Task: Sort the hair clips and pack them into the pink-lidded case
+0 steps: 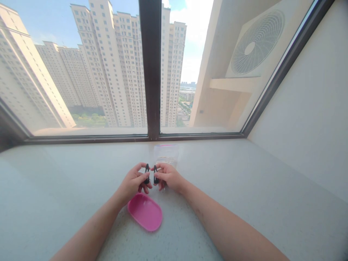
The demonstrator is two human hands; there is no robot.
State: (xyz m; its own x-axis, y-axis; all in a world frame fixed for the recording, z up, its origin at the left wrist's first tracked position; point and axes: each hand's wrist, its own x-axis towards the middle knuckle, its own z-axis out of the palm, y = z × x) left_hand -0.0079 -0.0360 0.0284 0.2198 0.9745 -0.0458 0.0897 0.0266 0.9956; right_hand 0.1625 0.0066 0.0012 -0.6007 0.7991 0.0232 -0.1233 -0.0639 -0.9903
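Left hand (133, 181): grip closed on one black clip (147, 174), thumb on the near side, fingers behind. Right hand (170, 177): grip likewise closed, on a second black clip (156, 175). The two clips lie side by side with a narrow gap between them, each nearer its own hand; long axes close to parallel, both running up and down in the view, slim ends toward the window (153, 72). Clips apart, not touching. Whether the fingertips of the two hands meet near the upper ends, cannot tell. Other fingers of both hands curl below the clips, partly hidden. Pink dish (145, 212) on the sill (70, 188), on the wearer's side of the hands, slightly left of the clips; its long axis slants from far left to near right. Left hand is the nearer to it, lower fingers just over or beside the far rim; contact not clear. Clear bag (166, 152) on the sill beyond the right hand, toward the window; that hand covers its near part, and its contents are too faint to name. Between the clips and the dish, the left hand's lower fingers partly block the way; toward the bag, the right hand does. White wall (307, 108) off to the right, well apart.
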